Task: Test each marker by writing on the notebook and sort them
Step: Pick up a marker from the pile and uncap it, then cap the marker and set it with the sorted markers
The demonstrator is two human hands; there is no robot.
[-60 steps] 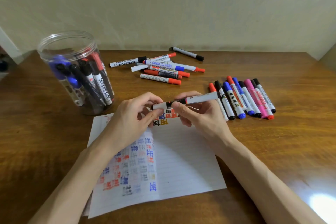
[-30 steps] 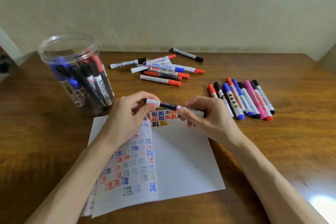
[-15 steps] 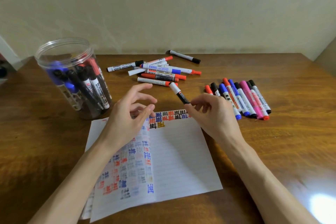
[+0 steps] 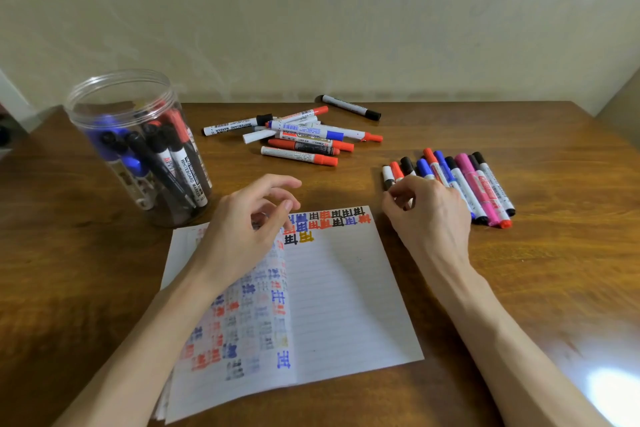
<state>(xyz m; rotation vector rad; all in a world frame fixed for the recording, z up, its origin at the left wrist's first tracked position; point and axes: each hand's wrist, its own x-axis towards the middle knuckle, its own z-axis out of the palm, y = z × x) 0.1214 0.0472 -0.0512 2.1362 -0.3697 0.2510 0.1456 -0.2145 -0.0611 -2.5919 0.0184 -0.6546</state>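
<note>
Plastic under the curled fingertips of the right hand: a white marker with a black band, at the left end of the sorted row, alongside a red-capped neighbour. Cannot tell whether pinched or merely touched, with the lower barrel buried beneath the knuckles. Judged light, stiff and smooth, prone to roll on a bare top. Best taken mid-barrel between thumb and two fingers, cap gripped separately and pulled straight off, little force needed. Across the page, left hand low over the open notebook, fingers apart and loosely bent, holding nothing visible; a small grey glint beneath the forefinger too blurred to name. Thin and floppy by the look of it, that paper, likely to slide or buckle under a nib unless pinned flat. Farther out on the wooden table, a loose pile of red, blue and black markers, one black-capped marker apart near the wall, and a clear plastic jar packed with more, presumably untested. Hard to count inside the jar, barrels overlapping behind glare. Meaning of the two groups, working or dry, not readable from here. Left page's near corner hidden behind the forearm, and a bright reflection washing out the table's lower right.
</note>
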